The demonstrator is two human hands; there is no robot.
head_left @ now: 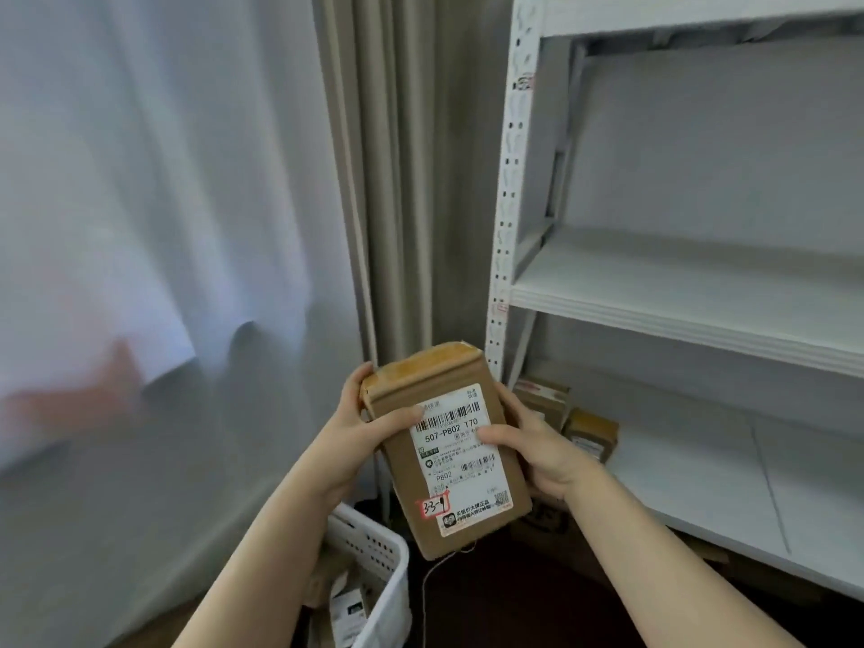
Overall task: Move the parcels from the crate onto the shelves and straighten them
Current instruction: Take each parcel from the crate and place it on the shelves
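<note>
Both hands hold a brown parcel (444, 441) in the air above the white crate (374, 568): the left hand (360, 423) grips its left edge, the right hand (528, 441) its right. Two small boxes (589, 432) sit on the lower shelf (701, 484) of the white rack.
</note>
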